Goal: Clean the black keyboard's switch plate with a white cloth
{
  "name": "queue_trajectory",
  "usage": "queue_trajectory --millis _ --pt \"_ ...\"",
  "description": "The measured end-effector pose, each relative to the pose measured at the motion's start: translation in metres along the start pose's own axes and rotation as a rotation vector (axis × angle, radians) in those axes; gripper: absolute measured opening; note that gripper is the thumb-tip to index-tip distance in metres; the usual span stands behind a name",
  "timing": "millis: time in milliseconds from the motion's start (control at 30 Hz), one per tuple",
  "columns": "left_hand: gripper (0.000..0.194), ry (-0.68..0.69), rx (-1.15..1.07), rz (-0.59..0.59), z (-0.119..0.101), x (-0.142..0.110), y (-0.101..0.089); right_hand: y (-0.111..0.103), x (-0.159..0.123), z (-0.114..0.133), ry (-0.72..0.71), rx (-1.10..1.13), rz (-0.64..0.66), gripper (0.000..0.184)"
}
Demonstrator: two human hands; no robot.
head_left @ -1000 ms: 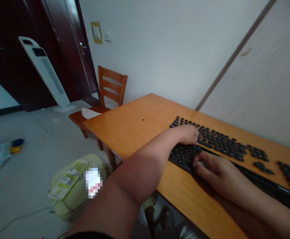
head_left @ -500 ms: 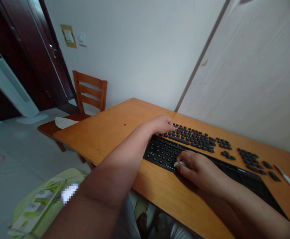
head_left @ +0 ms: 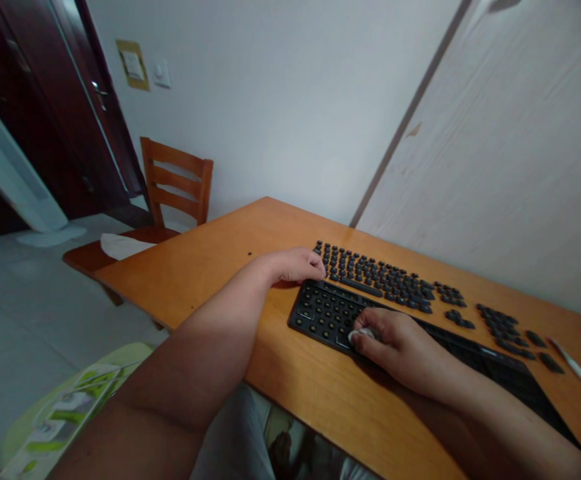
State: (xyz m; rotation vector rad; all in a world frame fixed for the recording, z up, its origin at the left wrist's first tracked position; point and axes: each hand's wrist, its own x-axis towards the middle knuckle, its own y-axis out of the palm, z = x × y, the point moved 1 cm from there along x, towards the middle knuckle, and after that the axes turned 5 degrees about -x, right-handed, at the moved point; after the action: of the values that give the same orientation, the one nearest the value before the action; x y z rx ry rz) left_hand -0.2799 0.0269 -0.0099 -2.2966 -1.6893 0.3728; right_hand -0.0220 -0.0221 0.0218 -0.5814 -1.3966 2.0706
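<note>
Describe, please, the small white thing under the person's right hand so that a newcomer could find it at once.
Start at the orange wooden table and find the black keyboard base, stripped of its caps. At its near edge the right hand presses a small white wad, perhaps a wipe, under its fingertips. It is the only pale, soft thing there; the loose black keycaps lie in rows behind the base.

A plain room with wooden furniture

An orange-brown wooden table (head_left: 210, 267) is set against pale walls (head_left: 280, 100); a slatted wooden chair (head_left: 175, 180) is placed at its far left edge, before a dark door (head_left: 95, 100) and a light tiled floor (head_left: 25, 300).
</note>
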Motion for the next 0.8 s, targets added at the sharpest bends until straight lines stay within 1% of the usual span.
queue_trajectory --millis 133,333,800 --pt "0.018 -0.037 0.043 0.028 0.004 0.001 -0.003 -0.001 0.001 0.004 0.011 0.047 -0.019 0.015" --pt "0.015 -0.046 -0.010 0.029 0.007 0.002 -0.004 0.001 0.009 0.011 0.014 -0.019 -0.019 0.010" --pt "0.018 -0.028 0.010 0.050 0.006 0.004 -0.003 0.009 0.031 0.033 -0.087 -0.100 -0.025 0.007"
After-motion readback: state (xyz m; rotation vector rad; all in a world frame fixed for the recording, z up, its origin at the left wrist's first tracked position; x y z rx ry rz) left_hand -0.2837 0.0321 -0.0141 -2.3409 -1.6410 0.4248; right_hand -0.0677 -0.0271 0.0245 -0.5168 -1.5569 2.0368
